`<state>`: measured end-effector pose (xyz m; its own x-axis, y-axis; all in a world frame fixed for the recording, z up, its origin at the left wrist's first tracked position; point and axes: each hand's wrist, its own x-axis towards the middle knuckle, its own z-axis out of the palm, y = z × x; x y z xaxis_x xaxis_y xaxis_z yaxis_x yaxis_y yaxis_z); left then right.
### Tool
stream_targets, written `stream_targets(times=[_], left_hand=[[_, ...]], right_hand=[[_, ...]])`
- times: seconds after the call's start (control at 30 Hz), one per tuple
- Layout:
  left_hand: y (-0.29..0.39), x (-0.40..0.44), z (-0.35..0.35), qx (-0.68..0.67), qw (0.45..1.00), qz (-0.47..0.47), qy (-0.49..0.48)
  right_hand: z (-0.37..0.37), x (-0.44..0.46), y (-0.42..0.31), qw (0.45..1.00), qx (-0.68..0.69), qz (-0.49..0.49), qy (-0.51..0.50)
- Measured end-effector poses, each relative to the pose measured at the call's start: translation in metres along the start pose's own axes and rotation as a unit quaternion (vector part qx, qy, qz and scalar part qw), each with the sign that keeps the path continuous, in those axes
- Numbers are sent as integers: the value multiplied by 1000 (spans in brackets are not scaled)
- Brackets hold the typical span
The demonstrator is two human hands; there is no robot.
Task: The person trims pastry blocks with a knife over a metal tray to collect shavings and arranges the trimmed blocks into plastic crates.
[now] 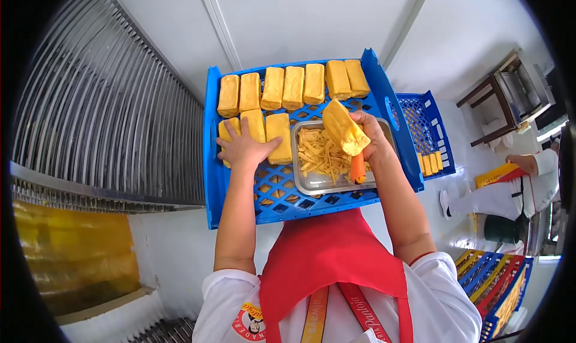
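Observation:
A blue plastic crate (pixel 212 133) in front of me carries several golden brick-shaped bread loaves (pixel 272 88). My left hand (pixel 243 147) lies with fingers spread over the loaves at the crate's left side, its thumb on the loaf (pixel 278 138) beside it. Tilted in my right hand (pixel 373 140) is another golden loaf (pixel 343 126). The same hand also holds a tool with an orange handle (pixel 357 168), whose working end is hidden behind the loaf. Below them, a clear plastic tub (pixel 324 186) contains thin yellow strips (pixel 321 154).
A tall metal slatted rack (pixel 108 103) stands close on the left. At right, a second blue crate (pixel 414 112) holds several small loaves (pixel 430 163). Another person (pixel 504 196) works farther right, near stacked coloured crates (pixel 492 283). A white wall (pixel 312 19) rises behind the crate.

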<state>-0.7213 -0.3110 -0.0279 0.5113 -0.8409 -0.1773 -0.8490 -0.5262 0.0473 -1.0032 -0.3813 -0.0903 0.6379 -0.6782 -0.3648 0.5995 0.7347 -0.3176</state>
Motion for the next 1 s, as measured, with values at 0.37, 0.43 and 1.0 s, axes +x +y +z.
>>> stream_targets(times=[0.37, 0.43, 1.0], left_hand=[[-63, 16, 40, -193, 968, 49, 153], [-69, 25, 41, -177, 971, 68, 147], [-37, -29, -57, -287, 834, 292, 369]], right_hand=[[65, 88, 89, 921, -369, -35, 120], [85, 70, 86, 899, -411, -49, 142], [78, 15, 88, 991, -9, -56, -120]])
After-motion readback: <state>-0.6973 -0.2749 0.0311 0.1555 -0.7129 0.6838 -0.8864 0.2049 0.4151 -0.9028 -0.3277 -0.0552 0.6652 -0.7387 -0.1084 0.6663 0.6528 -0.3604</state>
